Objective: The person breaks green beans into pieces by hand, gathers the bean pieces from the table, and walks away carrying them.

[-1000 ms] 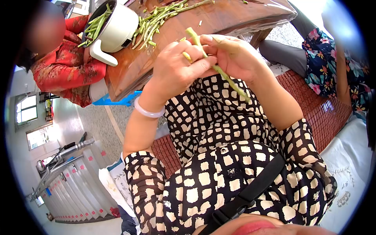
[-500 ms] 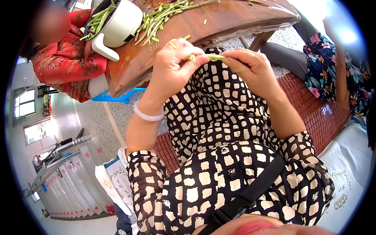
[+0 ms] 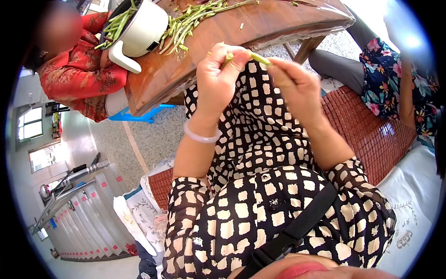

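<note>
My left hand (image 3: 219, 79), with a pale bracelet at its wrist, is closed with short green bean pieces showing between its fingers. A piece of green bean (image 3: 260, 59) spans the gap between both hands. The fingertips of my right hand (image 3: 298, 86), slightly blurred, pinch the other end of this piece. Both hands are above my patterned dress, close to the wooden table's edge. On the table (image 3: 223, 35) lies a pile of long green beans (image 3: 188, 23), left of and beyond my hands.
A white pot (image 3: 147, 30) holding green beans stands at the table's left end, beside a person in red (image 3: 83, 83). Another person in a floral top (image 3: 378, 79) sits at the right on a woven brown seat (image 3: 367, 135). A blue stool (image 3: 139, 114) is under the table.
The long bean held earlier now shows as shorter pieces in my hands. My left hand has moved right over the last half second, and my right hand has shifted slightly lower.
</note>
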Demonstrator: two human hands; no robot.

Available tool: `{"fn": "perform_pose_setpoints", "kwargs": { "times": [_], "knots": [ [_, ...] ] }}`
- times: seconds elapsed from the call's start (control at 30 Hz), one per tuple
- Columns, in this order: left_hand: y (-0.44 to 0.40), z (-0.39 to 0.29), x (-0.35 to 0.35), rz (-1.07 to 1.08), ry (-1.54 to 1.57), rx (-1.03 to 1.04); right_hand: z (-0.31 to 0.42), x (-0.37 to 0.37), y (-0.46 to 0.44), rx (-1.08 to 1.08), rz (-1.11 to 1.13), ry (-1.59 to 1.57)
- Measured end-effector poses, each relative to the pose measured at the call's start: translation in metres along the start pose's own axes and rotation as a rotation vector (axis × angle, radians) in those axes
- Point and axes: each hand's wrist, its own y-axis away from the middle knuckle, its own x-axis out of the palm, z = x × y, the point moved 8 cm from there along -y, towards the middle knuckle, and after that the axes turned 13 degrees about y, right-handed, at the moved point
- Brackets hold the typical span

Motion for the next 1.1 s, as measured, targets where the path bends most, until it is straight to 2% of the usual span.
{"fn": "perform_pose_setpoints", "kwargs": {
  "times": [0.03, 0.1, 0.13, 0.23, 0.27, 0.3, 0.37, 0.43, 0.47, 0.6, 0.7, 0.73, 0.77, 0.87, 0.9, 0.97, 1.07, 1.1],
  "knots": [
    [-0.002, -0.006, 0.006, 0.143, -0.107, 0.043, 0.0, -0.01, -0.008, -0.075, 0.012, 0.041],
    [0.004, -0.014, 0.017, 0.424, -0.317, 0.114, -0.004, -0.017, -0.018, -0.178, 0.256, 0.137],
    [0.009, -0.014, 0.02, 0.495, -0.419, 0.013, -0.002, -0.016, -0.019, -0.245, 0.33, 0.124],
    [0.004, -0.018, 0.014, 0.413, -0.501, 0.106, 0.019, -0.017, -0.014, -0.389, 0.242, 0.373],
    [-0.001, -0.014, 0.006, 0.241, -0.335, 0.019, 0.023, -0.018, -0.012, -0.404, 0.126, 0.364],
    [-0.004, -0.013, 0.002, 0.174, -0.254, -0.022, 0.034, -0.018, -0.008, -0.397, 0.068, 0.421],
    [-0.006, -0.001, -0.003, 0.076, 0.021, 0.015, 0.039, -0.014, 0.002, -0.408, -0.084, 0.345],
    [0.002, 0.01, 0.003, -0.039, 0.339, -0.115, 0.032, -0.007, 0.011, -0.356, -0.147, 0.225],
    [0.005, 0.016, 0.005, -0.097, 0.495, -0.181, 0.029, -0.007, 0.013, -0.352, -0.151, 0.232],
    [0.013, 0.037, 0.007, -0.213, 0.674, -0.297, 0.026, -0.006, 0.018, -0.291, -0.144, 0.184],
    [0.014, 0.034, 0.013, -0.191, 0.636, -0.264, 0.018, -0.011, 0.014, -0.192, -0.116, 0.122],
    [0.012, 0.028, 0.013, -0.096, 0.52, -0.208, -0.001, -0.009, 0.013, -0.02, -0.027, -0.03],
    [0.01, 0.02, 0.015, 0.023, 0.39, -0.172, -0.006, -0.011, 0.009, 0.021, 0.046, -0.115],
    [0.015, 0.006, 0.018, 0.336, -0.026, -0.122, -0.011, -0.022, -0.004, -0.061, 0.187, 0.004],
    [0.017, 0.004, 0.018, 0.37, -0.173, -0.139, -0.013, -0.022, -0.008, -0.095, 0.258, 0.109],
    [0.018, -0.004, 0.023, 0.475, -0.367, -0.024, -0.001, -0.023, -0.012, -0.231, 0.322, 0.256],
    [0.015, -0.017, 0.024, 0.387, -0.597, 0.219, 0.019, -0.022, -0.012, -0.418, 0.193, 0.42],
    [0.013, -0.018, 0.022, 0.315, -0.599, 0.275, 0.022, -0.021, -0.012, -0.418, 0.133, 0.431]
  ]
}}
